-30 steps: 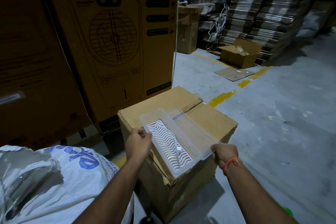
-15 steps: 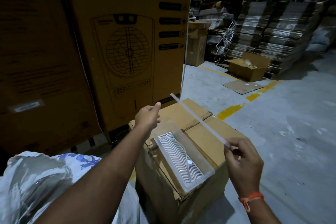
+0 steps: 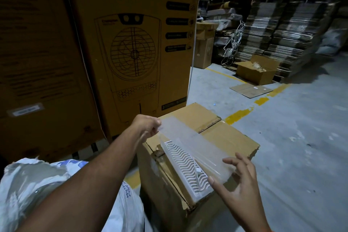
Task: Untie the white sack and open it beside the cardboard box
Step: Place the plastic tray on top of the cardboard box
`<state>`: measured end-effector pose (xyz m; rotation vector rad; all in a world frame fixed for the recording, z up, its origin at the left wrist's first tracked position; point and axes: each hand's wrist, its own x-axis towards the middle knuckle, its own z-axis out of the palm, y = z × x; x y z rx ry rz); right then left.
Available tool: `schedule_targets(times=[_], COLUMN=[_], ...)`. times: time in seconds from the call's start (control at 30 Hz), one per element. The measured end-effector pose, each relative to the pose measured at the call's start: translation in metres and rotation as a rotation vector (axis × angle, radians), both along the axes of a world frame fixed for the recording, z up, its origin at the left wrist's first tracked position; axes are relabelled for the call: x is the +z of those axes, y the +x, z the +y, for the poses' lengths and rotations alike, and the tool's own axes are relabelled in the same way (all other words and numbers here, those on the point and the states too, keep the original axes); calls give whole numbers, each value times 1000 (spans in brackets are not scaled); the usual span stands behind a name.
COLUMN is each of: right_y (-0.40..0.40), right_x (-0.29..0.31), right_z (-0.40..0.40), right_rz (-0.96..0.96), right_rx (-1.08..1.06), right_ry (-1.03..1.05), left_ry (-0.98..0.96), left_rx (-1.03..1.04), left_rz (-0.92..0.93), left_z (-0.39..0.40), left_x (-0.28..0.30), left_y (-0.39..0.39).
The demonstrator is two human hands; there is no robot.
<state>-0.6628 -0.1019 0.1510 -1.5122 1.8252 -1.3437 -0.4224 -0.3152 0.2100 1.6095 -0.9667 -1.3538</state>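
A white sack (image 3: 37, 190) with blue print lies at the lower left, its top open and crumpled under my left forearm. The brown cardboard box (image 3: 231, 137) stands right of it. On the box lies a clear plastic tray (image 3: 188, 167) with a white wavy insert. A clear flat lid (image 3: 190, 141) hovers over the tray. My left hand (image 3: 146, 124) pinches the lid's far end. My right hand (image 3: 239, 181) has spread fingers touching the lid's near end.
Tall orange cartons (image 3: 131, 43) printed with a fan drawing stand close behind the box. An open carton (image 3: 258, 71), a flat cardboard sheet (image 3: 250, 90) and stacks of flattened boxes (image 3: 282, 24) sit at the far right. Grey concrete floor (image 3: 301, 137) with yellow marks spreads right.
The lid was lifted off the tray, turned edge-up, and now lies flat over the tray. My right hand went from pinching the lid to spread fingers against it.
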Motion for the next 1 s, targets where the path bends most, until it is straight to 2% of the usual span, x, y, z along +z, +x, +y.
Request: schedule_targets(times=[0.13,0.17,0.23,0.27,0.33,0.4,0.53,0.6,0.77,0.9,1.0], right_y=[5,8,15,20,29,34,41,48,75,84,83], right_x=[1,-1,-4,-5,-7,-9,-26,-35,-49,-59,-64], right_z=[3,3,5,6,6,7,7,6,0,-8,-10], right_rz=[61,89,160,199,267,279,290,287,293,332,348], right_rx=[-82,-83,-88,-97,-123,-161,-255,-288,-344,-374,-386], right_ry=[129,129,97,74,46,35,55,45,-14,18,52], left_ry=[-12,-37,-146,-216,-343,-438,-444,-436,-503,-546,-536], left_rx=[-45,-67,-156,-230,-470,-702,-926,-948,-755,-709,-685], left_rz=[33,-38,-348,-489,-634,-689,-717,-753,-689,-789,-799], left_z=[-1,-5,-8,-7,-5,-2,-9,-16,-26,-32,-34], left_x=[-7,-12,-19,-21,-22,-17,-15,-18,-37,-57,-68], left_y=[-3,-3,-3,-3,-2,1,17,19,11,9,7])
